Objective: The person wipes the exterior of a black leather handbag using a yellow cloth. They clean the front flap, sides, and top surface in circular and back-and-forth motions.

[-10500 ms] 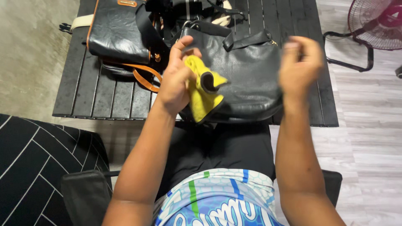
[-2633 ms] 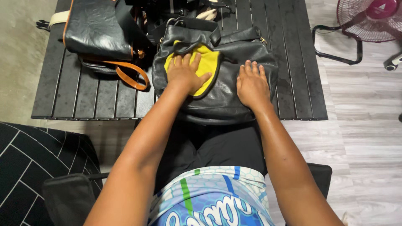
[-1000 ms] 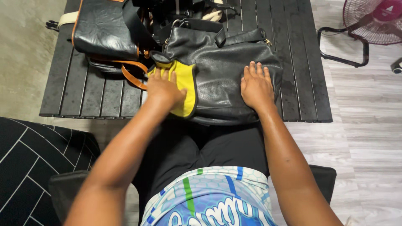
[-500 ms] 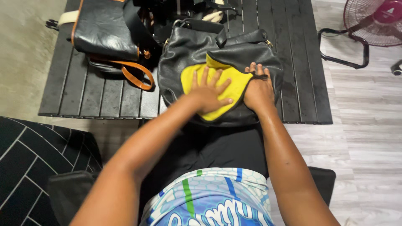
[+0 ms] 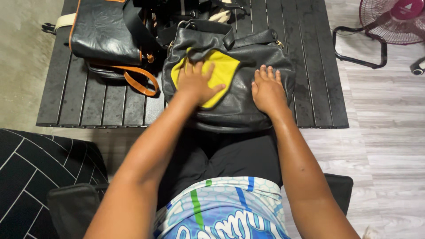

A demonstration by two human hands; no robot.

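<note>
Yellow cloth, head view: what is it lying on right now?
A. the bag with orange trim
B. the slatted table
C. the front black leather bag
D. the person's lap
C: the left hand presses the yellow cloth flat on the front black leather bag, the right hand flat beside it.

— What am I seeing in front of me?
— A black leather handbag [image 5: 239, 93] is lying flat on its side, its near edge hanging just over the table edge, straps pointing away.
— And the cloth?
— A yellow cloth [image 5: 223, 71] with a dark trim is lying spread on the bag's upper left face.
</note>
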